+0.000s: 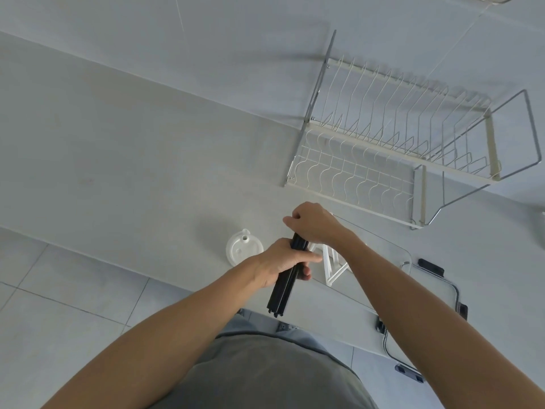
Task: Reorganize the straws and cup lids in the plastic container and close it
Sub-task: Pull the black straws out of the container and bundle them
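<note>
1. Head view: the left hand point(284, 261) has its fingers curled tight round the middle of a bundle of black straws point(280, 293), held above the counter's near edge.
2. The right hand point(314, 222) closes its fingers over the bundle's top end.
3. White straws point(331, 268) lie in the clear container point(383, 278), just beside the hands; its lid point(436, 326) with black clips overhangs the near edge.
4. A white cup lid point(244, 250) rests on the counter point(124, 160), left of the hands.
5. A wire dish rack point(398, 149) stands by the tiled wall.
</note>
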